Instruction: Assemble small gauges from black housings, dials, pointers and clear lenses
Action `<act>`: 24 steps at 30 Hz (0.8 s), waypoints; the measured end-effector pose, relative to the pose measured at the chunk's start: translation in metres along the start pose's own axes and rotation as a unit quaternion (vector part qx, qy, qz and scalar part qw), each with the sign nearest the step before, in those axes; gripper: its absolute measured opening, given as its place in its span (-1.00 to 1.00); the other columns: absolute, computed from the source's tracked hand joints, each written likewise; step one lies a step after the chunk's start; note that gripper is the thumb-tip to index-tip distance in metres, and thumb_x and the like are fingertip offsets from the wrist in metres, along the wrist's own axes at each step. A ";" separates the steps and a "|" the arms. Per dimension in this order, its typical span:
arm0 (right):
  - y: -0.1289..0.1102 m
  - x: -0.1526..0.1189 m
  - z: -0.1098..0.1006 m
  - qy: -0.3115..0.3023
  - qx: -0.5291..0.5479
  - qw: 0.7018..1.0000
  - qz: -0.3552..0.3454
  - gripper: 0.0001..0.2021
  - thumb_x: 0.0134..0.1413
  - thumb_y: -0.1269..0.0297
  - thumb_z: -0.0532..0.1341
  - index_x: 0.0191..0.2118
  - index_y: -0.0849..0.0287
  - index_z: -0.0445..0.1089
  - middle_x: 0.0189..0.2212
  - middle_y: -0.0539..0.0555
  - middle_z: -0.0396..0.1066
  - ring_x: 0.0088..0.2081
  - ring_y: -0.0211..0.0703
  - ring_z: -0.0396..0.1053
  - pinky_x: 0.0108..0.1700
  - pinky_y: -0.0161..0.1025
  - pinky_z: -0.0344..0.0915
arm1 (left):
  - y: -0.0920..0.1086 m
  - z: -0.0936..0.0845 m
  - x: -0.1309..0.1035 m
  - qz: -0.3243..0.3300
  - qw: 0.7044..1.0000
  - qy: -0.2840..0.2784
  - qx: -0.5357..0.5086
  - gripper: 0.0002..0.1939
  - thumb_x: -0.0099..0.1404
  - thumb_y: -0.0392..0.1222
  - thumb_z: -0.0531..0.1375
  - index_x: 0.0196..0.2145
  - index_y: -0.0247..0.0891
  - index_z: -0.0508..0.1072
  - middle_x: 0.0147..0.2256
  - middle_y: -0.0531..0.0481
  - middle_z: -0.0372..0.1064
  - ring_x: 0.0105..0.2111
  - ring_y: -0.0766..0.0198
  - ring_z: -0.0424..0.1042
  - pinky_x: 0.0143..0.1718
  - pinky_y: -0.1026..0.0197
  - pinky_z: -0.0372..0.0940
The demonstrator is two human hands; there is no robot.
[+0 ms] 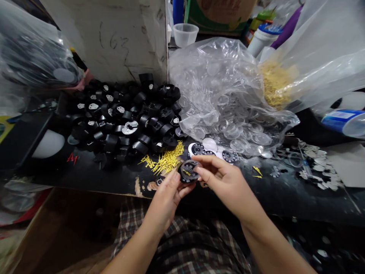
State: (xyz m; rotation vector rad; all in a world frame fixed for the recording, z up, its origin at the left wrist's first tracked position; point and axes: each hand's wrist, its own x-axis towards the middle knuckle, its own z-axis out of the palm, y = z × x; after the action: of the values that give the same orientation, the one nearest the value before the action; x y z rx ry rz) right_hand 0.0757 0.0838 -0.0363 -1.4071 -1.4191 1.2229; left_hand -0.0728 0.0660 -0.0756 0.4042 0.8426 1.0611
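A small round black dial unit (187,172) with a yellow pointer on its face is held over the table's front edge. My left hand (171,186) grips it from below and the left side. Above its face, my right hand (218,177) pinches a clear round cover (195,166) at its right edge; whether the cover touches the unit cannot be made out. Just behind the hands lie a heap of yellow pointers (168,160) and several black-and-white printed dials (229,155).
Many black round housings (139,131) are piled at the back left. An open plastic bag (211,76) of clear covers stands behind the hands. Red pointers (72,158) lie at left, white flat parts (322,167) at right, and a clear cup (186,34) at the back.
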 end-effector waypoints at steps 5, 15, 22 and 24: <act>0.002 -0.009 0.015 0.022 -0.200 0.968 -0.147 -0.69 0.22 0.33 0.11 0.04 0.03 0.41 -0.03 0.13 0.24 -0.16 -0.18 0.34 -0.07 -0.17 0.32 | -0.004 0.001 -0.001 0.026 0.999 -0.013 0.019 -0.67 0.25 -0.11 0.22 -0.01 -0.07 0.45 0.04 -0.04 0.41 0.03 0.12 0.39 0.02 0.09 0.33; -0.003 0.007 0.023 0.047 -0.289 0.946 -0.142 -0.61 0.33 0.16 -0.12 -0.53 0.11 0.16 -0.60 -0.02 0.21 -0.50 -0.21 0.19 -0.36 -0.22 0.09 | -0.001 0.008 -0.011 0.065 0.986 -0.050 0.145 -0.64 0.19 -0.20 0.26 -0.03 -0.17 0.47 -0.02 -0.03 0.47 0.03 0.10 0.39 0.15 0.05 0.18; 0.000 0.008 0.033 -0.056 -0.213 0.963 -0.157 -0.64 0.30 0.14 -0.05 -0.48 0.10 0.28 -0.54 0.00 0.32 -0.44 -0.18 0.27 -0.29 -0.22 0.14 | 0.016 -0.028 -0.036 0.065 0.972 0.006 0.225 -0.63 0.16 -0.16 0.28 -0.04 -0.17 0.48 -0.01 -0.08 0.47 0.04 0.03 0.38 0.13 0.01 0.19; 0.003 0.006 0.030 -0.107 -0.159 0.974 -0.118 -0.69 0.27 0.08 -0.01 -0.34 0.07 0.40 -0.40 0.03 0.44 -0.33 -0.14 0.35 -0.23 -0.23 0.21 | 0.022 -0.062 -0.060 0.049 0.958 0.063 0.277 -0.62 0.17 -0.11 0.26 -0.04 -0.16 0.48 -0.02 -0.09 0.47 0.02 0.00 0.39 0.12 -0.03 0.20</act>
State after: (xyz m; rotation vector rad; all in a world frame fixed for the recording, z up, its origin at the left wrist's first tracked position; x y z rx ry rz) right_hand 0.0472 0.0859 -0.0468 -1.2920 -1.9417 1.0513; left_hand -0.1473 0.0172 -0.0757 0.8632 1.2468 0.9366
